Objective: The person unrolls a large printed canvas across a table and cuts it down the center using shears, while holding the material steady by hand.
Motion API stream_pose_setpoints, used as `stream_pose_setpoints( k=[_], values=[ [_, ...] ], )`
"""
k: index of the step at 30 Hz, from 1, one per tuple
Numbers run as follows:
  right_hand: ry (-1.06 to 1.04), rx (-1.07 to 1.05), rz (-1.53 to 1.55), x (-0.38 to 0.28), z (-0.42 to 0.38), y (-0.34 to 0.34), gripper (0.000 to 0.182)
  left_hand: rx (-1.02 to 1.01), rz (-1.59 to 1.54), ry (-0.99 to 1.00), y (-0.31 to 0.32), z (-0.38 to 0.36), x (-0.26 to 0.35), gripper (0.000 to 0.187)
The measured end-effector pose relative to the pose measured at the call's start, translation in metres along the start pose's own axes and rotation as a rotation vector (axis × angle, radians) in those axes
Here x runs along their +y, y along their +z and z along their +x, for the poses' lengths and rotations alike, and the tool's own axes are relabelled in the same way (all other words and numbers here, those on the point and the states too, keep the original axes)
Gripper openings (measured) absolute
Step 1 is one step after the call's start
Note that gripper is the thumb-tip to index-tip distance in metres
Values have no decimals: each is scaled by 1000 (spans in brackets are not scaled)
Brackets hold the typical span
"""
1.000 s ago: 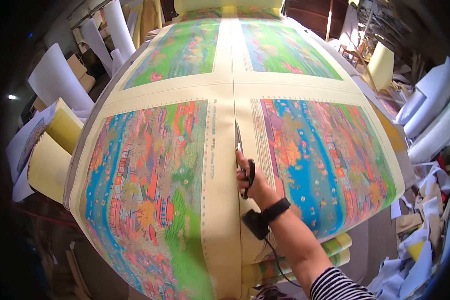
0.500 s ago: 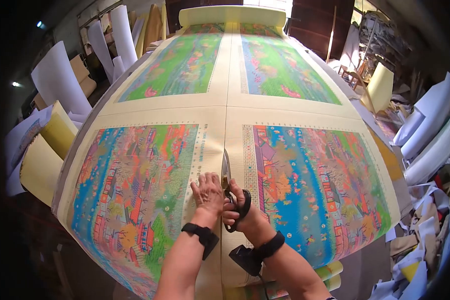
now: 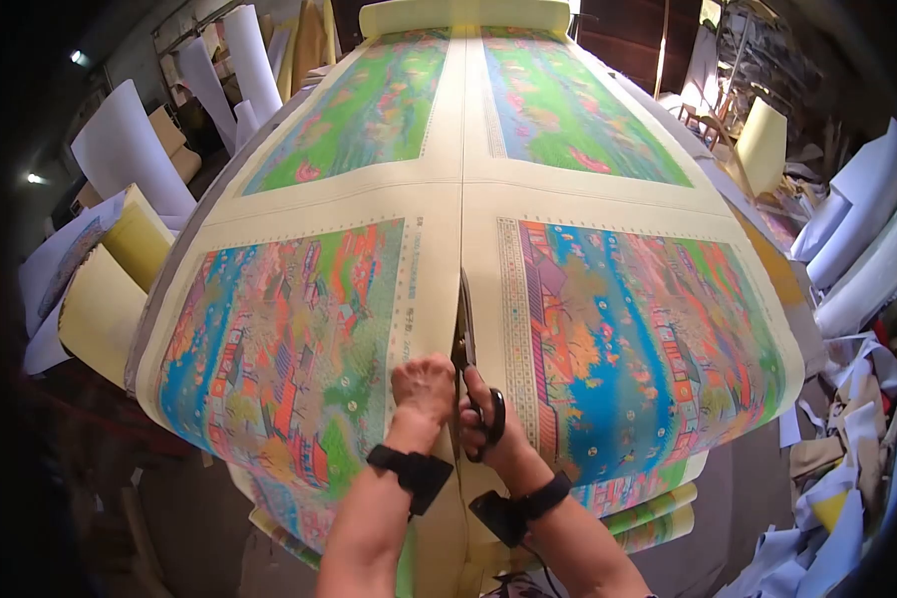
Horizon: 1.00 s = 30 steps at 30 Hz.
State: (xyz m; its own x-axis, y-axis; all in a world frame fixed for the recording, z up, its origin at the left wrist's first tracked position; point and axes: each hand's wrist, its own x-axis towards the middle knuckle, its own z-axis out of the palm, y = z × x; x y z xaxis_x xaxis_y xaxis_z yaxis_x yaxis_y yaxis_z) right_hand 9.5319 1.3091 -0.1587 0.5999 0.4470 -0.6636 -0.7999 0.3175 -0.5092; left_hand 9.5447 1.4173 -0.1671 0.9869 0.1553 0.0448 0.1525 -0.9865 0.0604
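Two bare forearms enter from six o'clock, no sleeves showing on either. The left hand [image 3: 424, 384] has a black strap [image 3: 409, 466] round its wrist, widening into a flat black tab at the strap's four o'clock side. The right hand [image 3: 488, 424] wears a narrower black band [image 3: 543, 495] at the wrist, with a small black boxy unit [image 3: 496, 518] fixed at its eight o'clock side. A thin dark cable [image 3: 528, 573] runs from that unit toward six o'clock.

Under my left hand [image 3: 424, 384] the printed cloth [image 3: 299, 329] looks matt and woven, while the scissors [image 3: 468, 369] in my right hand [image 3: 488, 424] show shiny metal blades and black plastic handles.
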Motion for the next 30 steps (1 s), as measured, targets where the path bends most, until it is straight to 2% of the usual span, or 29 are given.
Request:
stream_pose_setpoints(
  k=[8, 11, 15, 17, 19, 21, 23, 27, 29, 30],
  values=[
    [-13, 46, -65, 4, 11, 0, 34, -70, -136, 35, 15, 2, -10, 6],
    [13, 55, -58, -14, 27, 4, 31, -101, -200, 55, 22, 6, -12, 8],
    [-20, 98, -93, -69, 65, 24, 34, -149, -284, 59, 32, 1, -17, 16],
    [-40, 141, -78, -105, 90, 37, 32, -58, -306, 91, 42, -2, -20, 20],
    [-45, 164, -91, -139, 124, 47, 32, -65, -389, 94, 52, 0, -23, 18],
    [-29, 175, -77, -167, 155, 57, 33, -137, -348, 43, 73, -9, -25, 20],
    [-48, 144, -74, -189, 186, 64, 34, -292, -375, 12, 84, -19, -27, 20],
    [-98, 152, -105, -245, 254, 82, 38, -225, -401, 64, 128, -12, -30, 18],
    [-109, 144, -131, -267, 279, 89, 40, -178, -185, 171, 146, -11, -30, 14],
    [-119, 119, -123, -274, 295, 89, 42, -174, -181, 167, 153, -11, -32, 14]
  ],
)
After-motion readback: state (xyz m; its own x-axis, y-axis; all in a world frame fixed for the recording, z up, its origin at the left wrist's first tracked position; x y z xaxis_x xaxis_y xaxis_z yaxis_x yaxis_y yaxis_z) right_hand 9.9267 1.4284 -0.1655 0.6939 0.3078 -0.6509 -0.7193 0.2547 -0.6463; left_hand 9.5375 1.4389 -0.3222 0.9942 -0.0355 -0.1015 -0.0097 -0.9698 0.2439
